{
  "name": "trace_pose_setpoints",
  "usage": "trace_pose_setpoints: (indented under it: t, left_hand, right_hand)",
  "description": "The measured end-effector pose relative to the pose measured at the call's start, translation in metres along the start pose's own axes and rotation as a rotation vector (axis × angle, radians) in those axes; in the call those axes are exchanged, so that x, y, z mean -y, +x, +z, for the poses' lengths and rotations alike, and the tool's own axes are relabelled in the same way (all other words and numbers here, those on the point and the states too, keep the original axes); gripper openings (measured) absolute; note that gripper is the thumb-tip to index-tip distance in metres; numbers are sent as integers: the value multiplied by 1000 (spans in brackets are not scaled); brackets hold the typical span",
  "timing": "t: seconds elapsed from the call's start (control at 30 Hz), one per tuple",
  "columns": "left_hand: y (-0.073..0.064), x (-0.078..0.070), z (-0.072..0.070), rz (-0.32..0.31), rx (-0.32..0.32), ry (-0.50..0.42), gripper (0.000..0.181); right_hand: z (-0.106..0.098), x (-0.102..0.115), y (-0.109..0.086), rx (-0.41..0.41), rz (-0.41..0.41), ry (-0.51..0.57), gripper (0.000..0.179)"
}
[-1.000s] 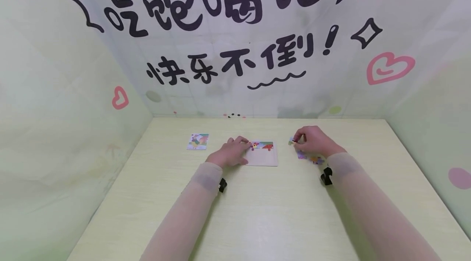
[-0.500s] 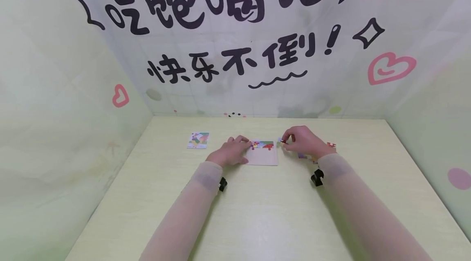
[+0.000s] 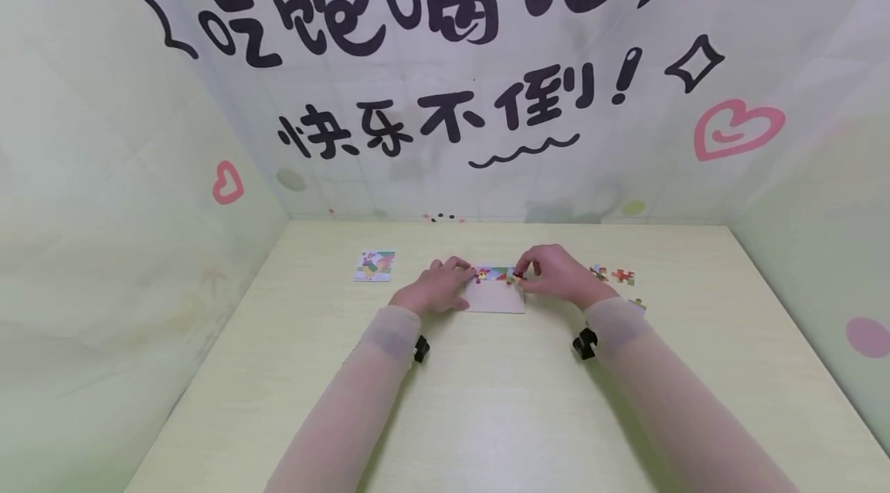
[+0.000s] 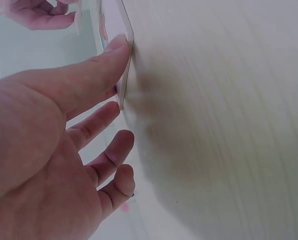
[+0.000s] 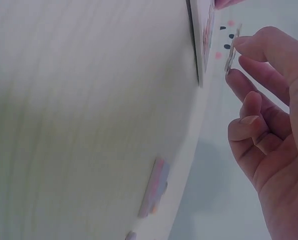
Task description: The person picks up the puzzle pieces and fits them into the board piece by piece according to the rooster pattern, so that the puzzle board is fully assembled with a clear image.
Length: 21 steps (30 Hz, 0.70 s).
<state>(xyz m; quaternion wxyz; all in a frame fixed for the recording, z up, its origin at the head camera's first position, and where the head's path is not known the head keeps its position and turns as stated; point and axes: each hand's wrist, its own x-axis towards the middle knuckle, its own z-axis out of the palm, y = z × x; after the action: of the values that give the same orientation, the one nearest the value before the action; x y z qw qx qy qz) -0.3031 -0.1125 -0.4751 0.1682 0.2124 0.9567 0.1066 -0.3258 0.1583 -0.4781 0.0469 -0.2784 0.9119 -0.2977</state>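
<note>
A shallow white puzzle board (image 3: 495, 298) lies mid-table, with colourful pieces fitted along its far edge. My left hand (image 3: 436, 288) rests against the board's left side. In the left wrist view, the thumb (image 4: 106, 57) touches the board's edge, while the other fingers spread loosely beside its corner. My right hand (image 3: 559, 273) is over the board's far right corner. Between thumb and fingertips it pinches a small puzzle piece (image 5: 232, 52). The right wrist view shows this piece edge-on, tilted and raised above the board; its picture is hard to make out.
Several loose puzzle pieces (image 3: 623, 276) lie right of the board, some partly hidden by the right forearm. One piece (image 5: 156, 187) shows near the table edge in the right wrist view. A square picture card (image 3: 374, 266) lies at the left. A printed curtain (image 3: 417, 192) backs the table.
My right hand has moved left from the loose pieces to the board's far right corner, carrying the pinched piece. More loose pieces are uncovered. The left hand has stayed in place.
</note>
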Motion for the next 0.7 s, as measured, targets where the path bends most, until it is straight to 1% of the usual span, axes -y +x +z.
trace_pose_setpoints:
  t: [0.23,0.43,0.7]
  left_hand:
    - [-1,0,1,4,6,-14,74]
    - [-1,1,1,4,2,-4,75]
    - [1,1,-1,5,3,4,75]
  right_hand:
    - [12,6,6,32,26,11,13]
    - [18,14,11,47,-12,16,14]
    - [23,23,18,43,-36,8,15]
